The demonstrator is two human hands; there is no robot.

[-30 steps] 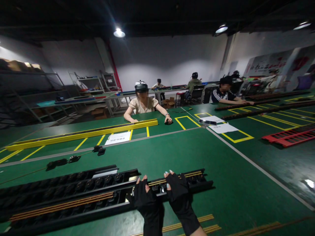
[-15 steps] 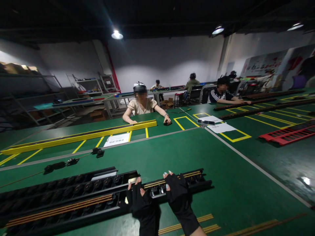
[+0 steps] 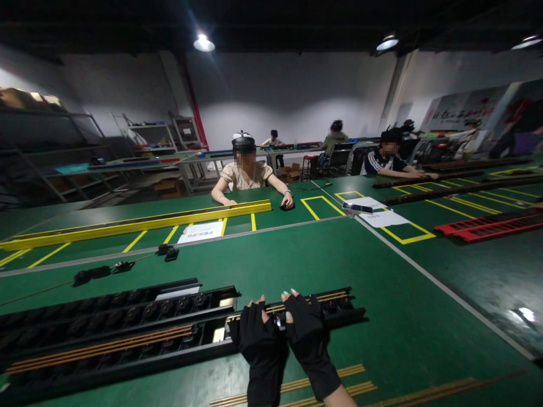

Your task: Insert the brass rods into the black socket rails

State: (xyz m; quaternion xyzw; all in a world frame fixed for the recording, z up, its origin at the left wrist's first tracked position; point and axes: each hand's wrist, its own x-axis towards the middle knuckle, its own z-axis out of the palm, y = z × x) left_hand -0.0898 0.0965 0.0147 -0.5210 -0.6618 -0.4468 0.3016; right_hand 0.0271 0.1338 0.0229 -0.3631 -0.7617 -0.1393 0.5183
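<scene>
Both my hands wear black fingerless gloves and bend over a short black rail near the front of the table. Thin brass rods lie lengthwise along it. My left hand curls over the rail's left part, its fingertips at the far side by the rods. Close beside it, my right hand wraps over the middle, fingertips on the far edge. A shiny metal piece shows between the hands. My palms hide what lies beneath them. Left of my left hand, a long black rail carries several copper-coloured rods.
More loose brass rods lie on the green table near me. Small black parts on a cord lie at the left. Beyond stand a yellow rail, red frames and a phone. A co-worker sits opposite.
My left hand has slid right along the short rail, closer to my right hand, and a bright metal end piece shows where it was. My right hand stays at nearly the same spot.
</scene>
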